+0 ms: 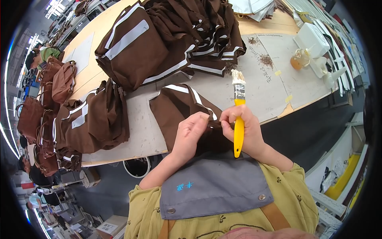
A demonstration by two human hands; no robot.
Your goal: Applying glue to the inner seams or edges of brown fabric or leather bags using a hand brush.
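Note:
In front of me a brown fabric piece (174, 107) with white edge strips lies partly on the table and hangs over its front edge towards my apron. My left hand (189, 133) has its fingers curled at the upper edge of this piece, thumb on top, pinching it. Tucked in my right hand (249, 127) is a flat paintbrush (239, 119) with a yellow handle, its bristles pointing up and coated in whitish matter. The right thumb and forefinger meet at the fabric's edge beside the brush handle. Parts of the fabric below the hands are in dark shadow.
A large brown fabric stack (143, 53) with white strips stands behind; a smaller stack (95, 128) sits left. Brown bags (64, 82) line the far left. At right are an amber glue bottle (298, 59), a white container (312, 40) and squeeze bottles (332, 77). People work far left.

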